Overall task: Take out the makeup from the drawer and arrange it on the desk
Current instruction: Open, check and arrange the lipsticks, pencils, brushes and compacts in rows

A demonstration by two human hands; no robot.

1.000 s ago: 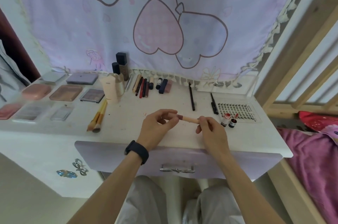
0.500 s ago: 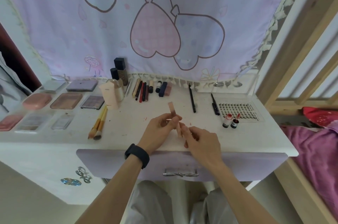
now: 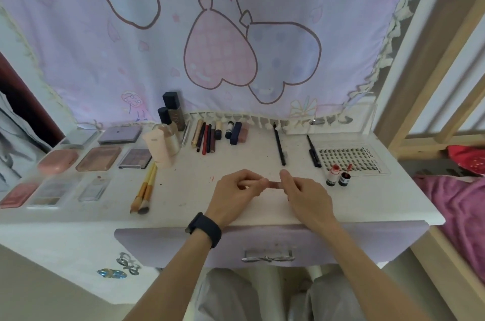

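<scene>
Nearest: lilac drawer (image 3: pixel 183 242) front closed, metal bow-shaped handle (image 3: pixel 267 258). Black wristband (image 3: pixel 206 229) on left wrist.

Left hand (image 3: pixel 233 196) and right hand (image 3: pixel 305 198) over near edge of white bench (image 3: pixel 249 155), each pinching one end of small pinkish tube (image 3: pixel 274 185). Tube now level and in one piece; half a second ago it was in two parts, one upright.

Left: two yellow-handled brushes (image 3: pixel 144 189), flat glossy palettes (image 3: pixel 99 158). Right: two small round vials (image 3: pixel 338 177), clear lash tray (image 3: pixel 349 158).

Far: slim pencils (image 3: pixel 206 135) in a row, dark square-capped bottles (image 3: pixel 172 111), lilac cloth hanging (image 3: pixel 105 45) with heart balloons.

The person wears a black wristband (image 3: pixel 204 229) and pale grey trousers (image 3: pixel 228 297).
</scene>
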